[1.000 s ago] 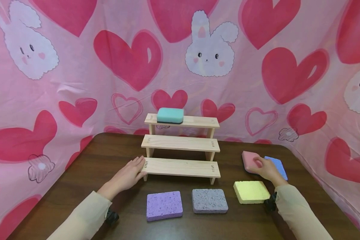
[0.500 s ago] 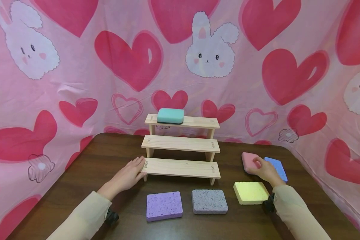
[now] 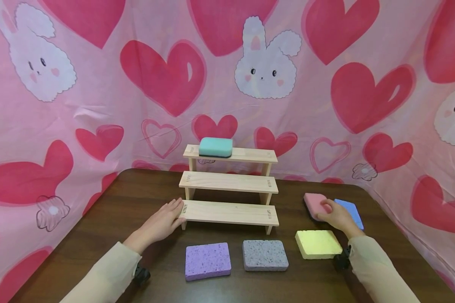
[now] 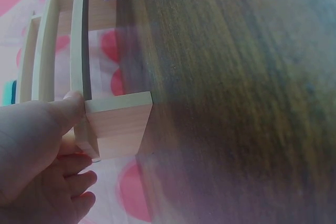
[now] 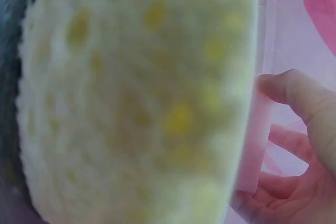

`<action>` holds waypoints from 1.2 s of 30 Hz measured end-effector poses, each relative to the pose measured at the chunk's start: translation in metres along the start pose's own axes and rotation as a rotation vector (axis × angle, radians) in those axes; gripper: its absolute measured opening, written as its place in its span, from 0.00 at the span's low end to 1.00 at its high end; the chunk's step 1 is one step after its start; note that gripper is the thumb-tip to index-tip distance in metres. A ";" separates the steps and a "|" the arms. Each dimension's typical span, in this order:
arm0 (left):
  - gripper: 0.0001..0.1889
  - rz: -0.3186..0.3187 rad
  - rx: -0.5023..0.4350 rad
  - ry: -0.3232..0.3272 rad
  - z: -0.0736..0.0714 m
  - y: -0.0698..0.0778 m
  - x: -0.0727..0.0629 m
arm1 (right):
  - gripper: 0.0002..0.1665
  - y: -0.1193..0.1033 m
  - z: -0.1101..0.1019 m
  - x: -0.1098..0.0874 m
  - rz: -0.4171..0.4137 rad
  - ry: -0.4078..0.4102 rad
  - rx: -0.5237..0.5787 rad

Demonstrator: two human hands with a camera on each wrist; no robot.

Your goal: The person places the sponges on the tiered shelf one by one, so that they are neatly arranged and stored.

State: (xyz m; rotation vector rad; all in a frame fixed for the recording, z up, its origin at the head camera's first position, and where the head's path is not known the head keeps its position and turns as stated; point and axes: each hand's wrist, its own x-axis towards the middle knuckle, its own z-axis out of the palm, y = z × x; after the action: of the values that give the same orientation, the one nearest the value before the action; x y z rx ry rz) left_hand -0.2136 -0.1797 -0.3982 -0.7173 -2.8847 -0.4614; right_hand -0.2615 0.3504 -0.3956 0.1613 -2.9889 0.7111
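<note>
Though head-view only, blue sponge (image 3: 351, 209) beside pink sponge (image 3: 313, 204) in right fingers (image 5: 290, 141)

I'm facing a brown table (image 3: 140, 189) bearing wooden rack (image 3: 228, 181) | purple sponge (image 3: 207, 260), gray sponge (image 3: 264, 254) lying in front of rack | yellow sponge (image 3: 317, 243), blue sponge (image 3: 349, 210) lying right of rack | teal sponge (image 3: 215, 146) sitting atop rack

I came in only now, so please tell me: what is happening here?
A person's right hand grips a pink sponge on the right of the table. The left hand holds the lowest shelf of a wooden stand at its left end. A turquoise sponge sits on the top shelf; a purple sponge, grey sponge, yellow sponge and blue sponge lie on the table.
</note>
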 end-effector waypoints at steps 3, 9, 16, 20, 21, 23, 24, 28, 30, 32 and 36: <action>0.31 -0.001 -0.001 0.000 0.000 0.000 0.000 | 0.34 0.000 -0.002 -0.001 -0.011 0.007 0.017; 0.31 -0.012 -0.006 -0.010 -0.001 0.001 0.000 | 0.33 -0.007 -0.012 -0.001 -0.067 0.045 0.039; 0.31 -0.011 -0.003 -0.012 -0.002 0.002 0.000 | 0.34 -0.027 -0.030 0.000 -0.113 0.065 0.051; 0.31 -0.007 -0.001 -0.007 -0.002 0.002 -0.001 | 0.35 -0.038 -0.042 0.003 -0.128 0.066 0.063; 0.31 -0.004 0.001 -0.005 -0.002 0.002 -0.001 | 0.35 -0.040 -0.044 0.003 -0.135 0.069 0.066; 0.30 -0.001 0.004 -0.003 -0.002 0.002 -0.001 | 0.35 -0.045 -0.049 0.004 -0.144 0.076 0.065; 0.30 0.000 0.005 -0.002 -0.002 0.002 -0.001 | 0.35 -0.048 -0.051 0.005 -0.151 0.083 0.070; 0.30 0.001 0.008 -0.006 -0.002 0.003 -0.001 | 0.34 -0.057 -0.057 0.007 -0.191 0.110 0.081; 0.30 -0.001 0.005 -0.006 -0.002 0.003 -0.001 | 0.33 -0.062 -0.060 0.008 -0.214 0.124 0.089; 0.30 0.000 0.007 -0.005 -0.002 0.002 -0.001 | 0.32 -0.067 -0.062 0.010 -0.231 0.130 0.098; 0.30 0.000 0.012 -0.004 -0.003 0.002 0.000 | 0.33 -0.079 -0.067 0.013 -0.248 0.134 0.118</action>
State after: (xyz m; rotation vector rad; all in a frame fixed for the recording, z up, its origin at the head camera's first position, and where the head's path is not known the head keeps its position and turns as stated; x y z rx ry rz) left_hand -0.2123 -0.1792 -0.3952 -0.7171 -2.8885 -0.4428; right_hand -0.2631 0.3093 -0.2997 0.4621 -2.7359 0.8313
